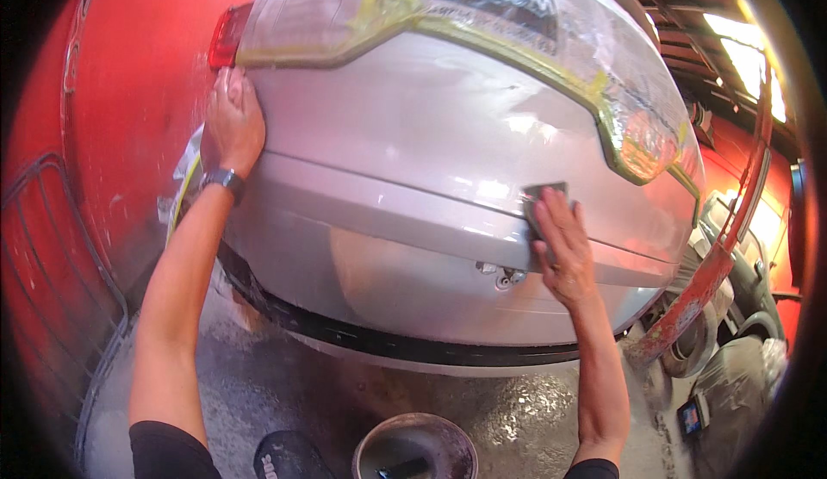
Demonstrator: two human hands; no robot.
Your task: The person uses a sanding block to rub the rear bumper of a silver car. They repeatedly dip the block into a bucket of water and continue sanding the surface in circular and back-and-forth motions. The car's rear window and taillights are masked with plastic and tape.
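Note:
A silver car body panel [370, 126] curves across the middle of the view, glossy and wet-looking in places. My right hand [562, 251] lies on its right side with fingers extended over a dark grey sanding pad [546, 193], pressing it to the panel near a long seam. Part of the pad is hidden under the fingers. At the car's left corner, just below a red tail light [227, 38], my left hand [234, 126] rests against the bodywork with nothing visible in it. Clear masking film [508, 14] edged with yellow-green tape [345, 52] covers the area above the panel.
Below the car, a round bucket [415, 427] holds a dark object, close to a dark shoe [291, 457]. A metal rack [65, 281] leans by the red wall [138, 91] at left. A slanting red post [702, 298] stands at right, with covered items beyond.

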